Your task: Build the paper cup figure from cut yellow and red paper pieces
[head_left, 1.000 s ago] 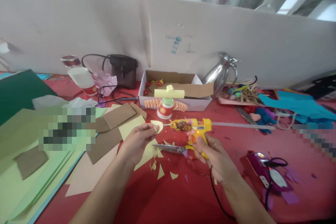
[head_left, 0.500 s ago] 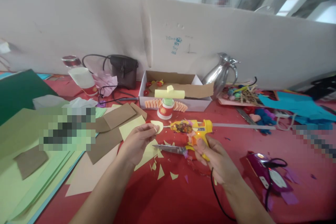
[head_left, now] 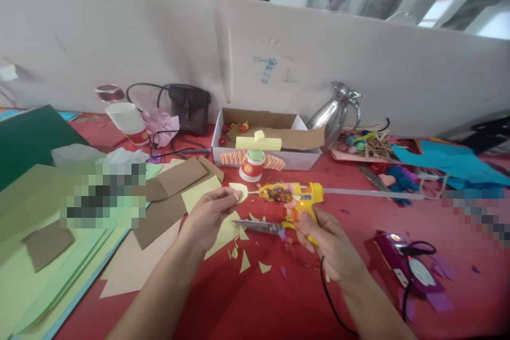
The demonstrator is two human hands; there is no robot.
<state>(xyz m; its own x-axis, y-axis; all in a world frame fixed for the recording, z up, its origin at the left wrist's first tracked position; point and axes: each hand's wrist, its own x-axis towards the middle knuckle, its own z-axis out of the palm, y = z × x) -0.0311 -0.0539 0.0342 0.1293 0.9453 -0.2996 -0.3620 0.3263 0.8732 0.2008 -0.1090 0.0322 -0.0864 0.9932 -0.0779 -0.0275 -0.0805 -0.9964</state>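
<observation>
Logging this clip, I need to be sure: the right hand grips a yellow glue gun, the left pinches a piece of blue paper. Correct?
One colour is wrong: the head view shows the left hand pinching a piece of pale yellow paper, not blue. The right hand does grip a yellow glue gun.

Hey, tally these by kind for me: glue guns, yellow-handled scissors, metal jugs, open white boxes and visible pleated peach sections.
Glue gun: 1
Yellow-handled scissors: 1
Metal jug: 1
Open white box: 1
Pleated peach sections: 2
Total: 6
</observation>
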